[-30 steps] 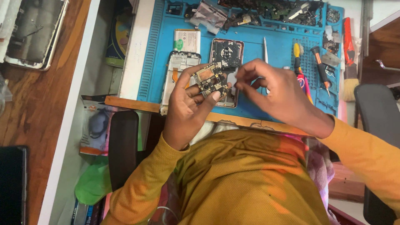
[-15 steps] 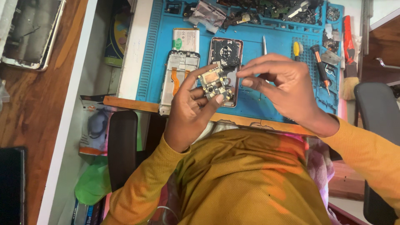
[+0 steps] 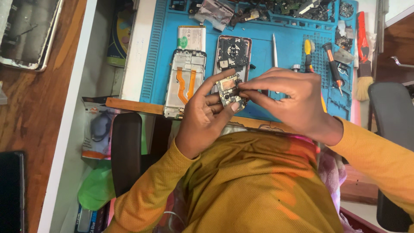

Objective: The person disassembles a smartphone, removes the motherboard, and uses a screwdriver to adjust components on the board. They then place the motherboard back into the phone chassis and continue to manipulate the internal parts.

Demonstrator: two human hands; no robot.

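The left hand (image 3: pixel 202 118) pinches a small circuit board (image 3: pixel 230 90); the right hand (image 3: pixel 291 99), at 3 o'clock, pinches its upper edge.

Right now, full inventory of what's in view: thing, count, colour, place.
circuit board: 1, green and metal, held between both hands
phone frame: 1, silver with orange flex cable, left part of mat
phone back: 1, dark, mat centre
battery: 1, white, above the frame
tweezers: 1, silver, right of phone back
screwdriver: 1, black and orange, mat right
brush: 1, red handle, right mat edge
mat: 1, blue, on desk
loose parts: many, dark, mat top trays
left hand: grips the board from below
right hand: fingertips pinch at the board's right edge
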